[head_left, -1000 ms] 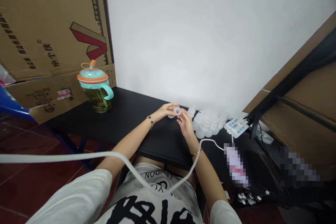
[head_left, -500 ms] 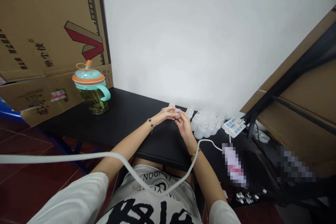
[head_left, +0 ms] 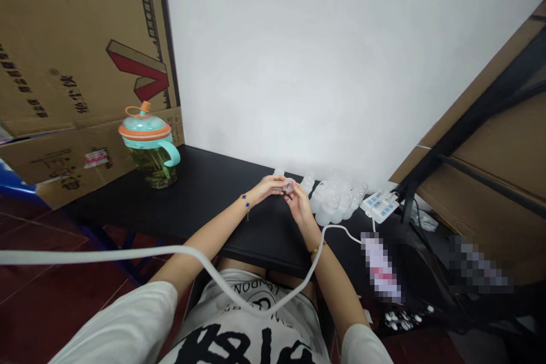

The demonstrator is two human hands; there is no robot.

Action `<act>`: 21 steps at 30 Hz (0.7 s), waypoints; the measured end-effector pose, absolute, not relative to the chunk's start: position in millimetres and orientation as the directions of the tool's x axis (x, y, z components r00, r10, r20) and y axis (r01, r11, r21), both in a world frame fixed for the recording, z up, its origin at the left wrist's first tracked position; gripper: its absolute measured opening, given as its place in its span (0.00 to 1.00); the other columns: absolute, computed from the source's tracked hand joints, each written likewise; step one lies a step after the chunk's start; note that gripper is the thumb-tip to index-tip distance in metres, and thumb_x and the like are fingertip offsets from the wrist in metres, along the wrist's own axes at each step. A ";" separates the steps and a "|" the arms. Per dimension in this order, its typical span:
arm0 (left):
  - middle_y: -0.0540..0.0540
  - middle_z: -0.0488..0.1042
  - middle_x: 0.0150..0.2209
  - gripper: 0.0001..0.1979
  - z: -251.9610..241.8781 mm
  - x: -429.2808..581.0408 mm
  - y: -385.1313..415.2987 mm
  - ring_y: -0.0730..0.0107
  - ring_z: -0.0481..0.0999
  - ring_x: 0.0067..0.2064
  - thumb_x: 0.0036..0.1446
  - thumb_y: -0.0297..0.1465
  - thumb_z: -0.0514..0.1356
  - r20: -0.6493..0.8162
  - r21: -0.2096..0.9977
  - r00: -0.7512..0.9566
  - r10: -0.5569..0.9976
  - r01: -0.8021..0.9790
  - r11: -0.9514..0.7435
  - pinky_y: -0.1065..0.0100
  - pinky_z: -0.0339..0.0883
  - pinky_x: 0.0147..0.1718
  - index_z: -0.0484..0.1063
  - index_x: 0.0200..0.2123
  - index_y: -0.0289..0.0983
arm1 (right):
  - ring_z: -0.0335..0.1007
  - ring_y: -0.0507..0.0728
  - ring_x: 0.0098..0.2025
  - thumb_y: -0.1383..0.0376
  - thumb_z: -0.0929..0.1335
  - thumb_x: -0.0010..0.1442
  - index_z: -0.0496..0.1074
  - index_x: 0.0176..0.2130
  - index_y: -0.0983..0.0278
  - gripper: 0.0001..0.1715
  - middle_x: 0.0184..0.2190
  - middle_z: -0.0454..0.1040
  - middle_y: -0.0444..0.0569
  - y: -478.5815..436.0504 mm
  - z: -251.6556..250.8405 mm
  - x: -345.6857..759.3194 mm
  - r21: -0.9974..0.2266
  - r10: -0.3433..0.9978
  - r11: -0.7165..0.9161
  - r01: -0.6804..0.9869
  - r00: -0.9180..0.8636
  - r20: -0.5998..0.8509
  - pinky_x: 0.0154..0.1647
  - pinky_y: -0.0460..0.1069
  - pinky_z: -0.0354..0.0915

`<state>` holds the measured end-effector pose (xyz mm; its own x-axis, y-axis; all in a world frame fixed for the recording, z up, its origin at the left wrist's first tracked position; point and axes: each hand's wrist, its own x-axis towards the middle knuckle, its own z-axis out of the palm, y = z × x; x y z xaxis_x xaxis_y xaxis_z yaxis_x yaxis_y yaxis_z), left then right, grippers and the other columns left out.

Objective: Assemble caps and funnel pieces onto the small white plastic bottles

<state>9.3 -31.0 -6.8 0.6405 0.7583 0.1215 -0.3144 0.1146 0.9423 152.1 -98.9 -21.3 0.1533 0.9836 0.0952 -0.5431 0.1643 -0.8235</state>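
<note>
My left hand (head_left: 273,184) and my right hand (head_left: 298,202) meet above the black table, each with fingers closed on a small clear round plastic piece (head_left: 289,185). Its exact kind is too small to tell. The thumbs and fingertips pinch it from both sides and cover part of its rim. Just right of my right hand stands a cluster of translucent white plastic bottles (head_left: 328,207) with clear domed tops. One more bottle (head_left: 307,182) is right behind my right fingers. A small whitish plastic piece (head_left: 278,172) shows behind my left hand.
A lidded jug (head_left: 151,153) with a turquoise handle stands on the black table (head_left: 205,182) at left, before cardboard boxes (head_left: 85,51). A power strip (head_left: 379,206) lies right of the bottles. A white cable (head_left: 205,264) hangs across the front, over my lap. A white wall rises behind.
The clear round piece has turned slightly between my fingers, and its round opening faces me more. My hands stay in nearly the same place; the view has shifted a little.
</note>
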 end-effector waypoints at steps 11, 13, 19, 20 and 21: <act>0.44 0.78 0.36 0.21 -10.1 9.4 -29.6 0.68 0.77 0.38 0.46 0.42 0.76 0.120 0.945 0.650 0.750 -0.305 0.114 0.67 0.67 0.42 0.79 0.38 0.33 | 0.69 0.51 0.31 0.53 0.79 0.53 0.77 0.33 0.59 0.14 0.30 0.77 0.41 -94.9 -24.6 153.7 -0.812 0.987 0.147 -0.564 0.133 0.086 0.31 0.46 0.64; 0.44 0.78 0.36 0.20 -9.1 9.7 -32.0 0.68 0.77 0.39 0.48 0.42 0.75 0.126 0.949 0.655 0.745 -0.298 0.101 0.67 0.67 0.42 0.78 0.38 0.34 | 0.71 0.51 0.32 0.52 0.78 0.54 0.77 0.35 0.58 0.15 0.31 0.78 0.42 -94.4 -25.6 153.8 -0.809 0.988 0.138 -0.571 0.133 0.075 0.32 0.46 0.64; 0.44 0.78 0.34 0.20 -8.0 13.1 -37.7 0.70 0.76 0.36 0.49 0.43 0.74 0.116 0.964 0.643 0.757 -0.256 0.070 0.68 0.68 0.40 0.78 0.35 0.33 | 0.71 0.52 0.30 0.51 0.78 0.53 0.76 0.32 0.60 0.18 0.28 0.78 0.42 -93.1 -26.0 154.4 -0.806 0.988 0.108 -0.581 0.155 0.020 0.32 0.47 0.65; 0.44 0.78 0.35 0.20 -8.8 13.6 -36.9 0.70 0.77 0.36 0.49 0.43 0.74 0.117 0.965 0.639 0.760 -0.255 0.067 0.68 0.69 0.40 0.78 0.35 0.33 | 0.70 0.51 0.29 0.51 0.78 0.53 0.76 0.32 0.60 0.18 0.27 0.77 0.42 -92.9 -25.9 154.6 -0.806 0.988 0.102 -0.583 0.156 0.012 0.32 0.46 0.64; 0.44 0.78 0.35 0.20 -9.9 13.9 -35.7 0.71 0.77 0.36 0.49 0.43 0.74 0.117 0.964 0.636 0.762 -0.256 0.066 0.68 0.69 0.40 0.78 0.35 0.33 | 0.70 0.51 0.28 0.51 0.78 0.53 0.76 0.32 0.60 0.18 0.27 0.77 0.41 -92.7 -25.8 154.8 -0.808 0.987 0.098 -0.581 0.158 0.006 0.31 0.46 0.64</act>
<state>13.9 -35.7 -9.9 0.6365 0.7624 0.1169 -0.2563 0.0661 0.9643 154.8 -92.7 -25.8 0.1579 0.9874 0.0064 -0.5815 0.0982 -0.8076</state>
